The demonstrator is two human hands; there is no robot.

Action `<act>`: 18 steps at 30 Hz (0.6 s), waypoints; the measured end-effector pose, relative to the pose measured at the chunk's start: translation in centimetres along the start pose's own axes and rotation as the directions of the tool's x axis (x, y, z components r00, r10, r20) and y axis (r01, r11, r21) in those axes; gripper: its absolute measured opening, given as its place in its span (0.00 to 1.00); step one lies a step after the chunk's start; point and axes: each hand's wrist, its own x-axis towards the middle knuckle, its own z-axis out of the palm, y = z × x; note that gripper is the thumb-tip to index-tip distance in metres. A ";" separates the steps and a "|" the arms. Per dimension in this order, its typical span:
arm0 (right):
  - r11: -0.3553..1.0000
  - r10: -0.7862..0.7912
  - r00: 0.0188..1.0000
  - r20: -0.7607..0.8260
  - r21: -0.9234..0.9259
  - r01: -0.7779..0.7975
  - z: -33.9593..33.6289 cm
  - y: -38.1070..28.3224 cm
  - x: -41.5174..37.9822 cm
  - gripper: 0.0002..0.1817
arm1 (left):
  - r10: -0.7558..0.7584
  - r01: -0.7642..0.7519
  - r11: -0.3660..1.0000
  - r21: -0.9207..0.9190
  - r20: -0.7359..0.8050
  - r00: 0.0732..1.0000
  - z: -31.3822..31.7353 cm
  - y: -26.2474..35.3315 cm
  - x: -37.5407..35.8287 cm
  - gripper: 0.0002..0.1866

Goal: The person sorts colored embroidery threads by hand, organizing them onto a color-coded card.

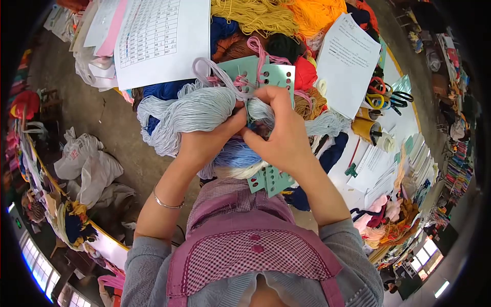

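Observation:
A thick pale grey-blue yarn skein (204,108) lies over my left hand (217,134), whose fingers are closed and partly hidden beneath it. My right hand (284,130) is bent round the same yarn at its gathered end, thumb and forefinger close to my left fingertips. A loose lilac-grey loop of yarn (220,69) rises above the hands. Just behind them stand green cards with punched holes (280,77), with pink yarn (260,48) looped through. Below my hands lies light blue yarn (238,153), and more green punched cards (273,181) hang at its lower edge.
A printed number table (153,46) lies at upper left, a typed sheet (348,64) at upper right. Yellow and orange yarn (255,18) is piled behind. Scissors (378,94) stand in a holder on the white table at right. White sacks (87,163) lie on the floor at left.

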 end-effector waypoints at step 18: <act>0.954 -0.241 0.970 -0.033 -0.191 0.231 0.6 0.6 1.3 0.21 | -0.321 0.289 0.889 -0.355 -0.032 0.947 -7.1 1.3 -1.0 0.09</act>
